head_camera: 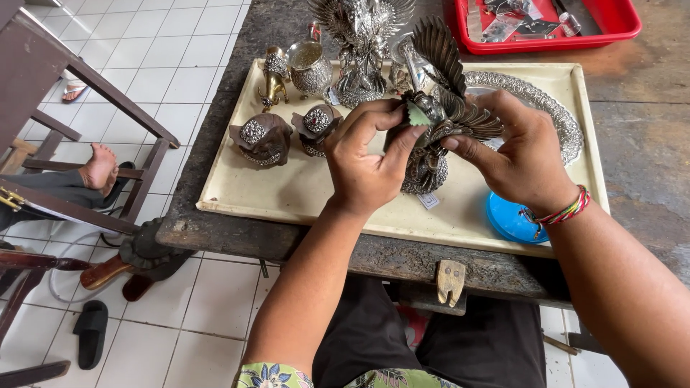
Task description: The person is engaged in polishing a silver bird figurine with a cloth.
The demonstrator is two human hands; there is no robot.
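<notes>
Both hands meet over a cream rectangular tray (pixel 237 190) that lies on a dark, worn counter (pixel 632 129). The left hand (pixel 366 162) and the right hand (pixel 517 154) are closed together on a dark silver winged bird figurine with a round filigree base (pixel 431 144), held just above the tray near its middle. The left hand's thumb and forefinger pinch a small green scrap (pixel 417 115) against the figurine's body, while the right hand's fingers grip it from the other side, under the spread feathers. A small white tag (pixel 429 200) hangs below the base. The right wrist wears a band of red, green and yellow threads (pixel 568 210).

On the tray, left of the hands, stand two dark domed metal pieces set with ornamental studs (pixel 262 138). Behind them are a small brass-coloured animal figure (pixel 273 75), a silver embossed cup (pixel 310 66) and a taller silver winged statue (pixel 359 43). An embossed round silver plate (pixel 553 115) lies at the tray's right side, partly hidden by the right hand. A blue round lid (pixel 507 219) sits at the tray's near edge, under the right wrist. A red plastic tray (pixel 618 29) holding small clear packets rests on the counter beyond. Another person's bare foot (pixel 99 167) shows on the white tiled floor (pixel 165 65) to the left.
</notes>
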